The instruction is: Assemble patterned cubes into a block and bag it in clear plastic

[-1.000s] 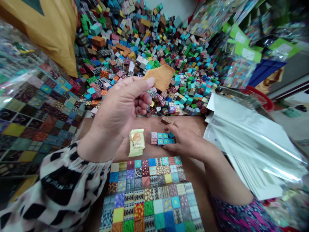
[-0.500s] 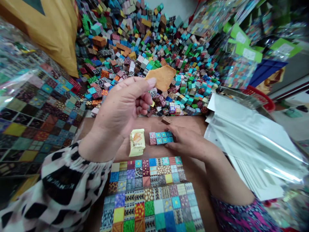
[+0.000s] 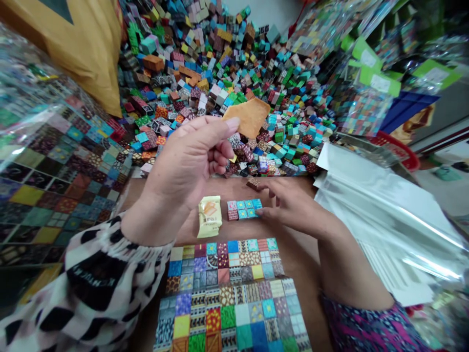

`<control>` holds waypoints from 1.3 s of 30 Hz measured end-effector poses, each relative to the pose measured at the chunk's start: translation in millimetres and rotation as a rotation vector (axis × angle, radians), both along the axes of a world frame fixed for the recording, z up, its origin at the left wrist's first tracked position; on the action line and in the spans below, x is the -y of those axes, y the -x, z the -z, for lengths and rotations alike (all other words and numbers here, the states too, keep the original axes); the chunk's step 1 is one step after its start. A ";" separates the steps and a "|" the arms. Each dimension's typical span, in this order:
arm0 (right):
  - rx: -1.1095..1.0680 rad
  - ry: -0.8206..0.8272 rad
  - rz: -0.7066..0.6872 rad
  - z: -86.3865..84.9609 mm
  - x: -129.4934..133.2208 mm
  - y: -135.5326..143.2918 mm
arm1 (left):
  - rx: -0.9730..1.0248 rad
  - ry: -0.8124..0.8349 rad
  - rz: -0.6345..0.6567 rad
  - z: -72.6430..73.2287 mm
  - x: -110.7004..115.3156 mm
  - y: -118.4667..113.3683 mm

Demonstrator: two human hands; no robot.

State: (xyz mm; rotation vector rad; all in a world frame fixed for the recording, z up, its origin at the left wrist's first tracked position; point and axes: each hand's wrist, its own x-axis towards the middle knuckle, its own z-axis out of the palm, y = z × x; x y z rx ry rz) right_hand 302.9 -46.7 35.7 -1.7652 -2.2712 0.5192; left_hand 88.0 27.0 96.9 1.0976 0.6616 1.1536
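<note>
Pinched between the thumb and fingers of my left hand (image 3: 194,161) is a flat golden cracker (image 3: 249,117), raised above the work surface. My right hand (image 3: 289,205) has its fingers apart around the right end of a small block group (image 3: 245,209), turquoise with yellow marks plus pinkish blocks at its left. A fingertip is at the group's right edge. Near my right fingertips lies one brown block (image 3: 253,183). Left of the group is a yellow snack packet (image 3: 209,216). Closer to me, patterned square blocks (image 3: 234,303) form a grid in two sections.
A large heap of small coloured blocks (image 3: 205,73) spreads behind the brown table (image 3: 186,232). Bagged blocks (image 3: 54,181) and a yellow bag (image 3: 88,54) stand left. Clear plastic sleeves (image 3: 381,210), green-topped packs (image 3: 366,98) and a red basket (image 3: 410,156) are right.
My right hand has loosened from the turquoise blocks, its fingers opening and lifting toward the brown block. My left hand still holds the cracker. The whole view has shifted slightly.
</note>
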 end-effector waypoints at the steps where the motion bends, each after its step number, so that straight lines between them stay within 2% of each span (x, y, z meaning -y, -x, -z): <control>1: -0.027 0.020 -0.021 0.0 -0.9 -2.2 | 0.003 0.000 -0.003 -0.2 0.2 -0.1; 4: -0.099 0.072 -0.044 1.2 -3.9 -6.2 | -0.006 0.007 -0.008 -0.7 0.6 0.1; 6: -0.072 0.019 0.043 5.2 -6.8 -6.5 | -0.018 0.005 -0.008 -0.8 0.4 0.5; 9: 0.087 -0.079 0.159 17.6 -12.2 -5.2 | -0.018 0.006 -0.005 -0.6 -0.3 0.7; 14: 0.292 -0.068 0.125 34.4 -18.4 -1.2 | -0.014 0.012 0.004 0.3 -1.1 0.0; 20: 0.418 -0.051 0.085 34.4 -19.3 1.7 | -0.025 0.013 0.006 2.3 0.2 -0.4; 23: 0.414 -0.065 0.070 34.5 -20.1 -0.9 | -0.034 0.017 0.000 2.7 0.1 -1.2; 27: 0.322 -0.056 0.065 28.1 -18.3 -7.0 | -0.061 0.032 -0.009 1.3 -0.4 -2.0; 31: 0.248 -0.023 0.055 13.1 -10.6 -13.2 | -0.047 0.033 -0.001 0.4 0.2 -1.4; 35: 0.186 0.101 0.009 -1.2 -3.5 -16.2 | -0.034 0.028 0.002 0.6 0.3 -0.6; 39: 0.111 0.187 -0.021 -8.0 -1.9 -13.7 | -0.053 0.054 -0.008 1.9 0.0 -1.1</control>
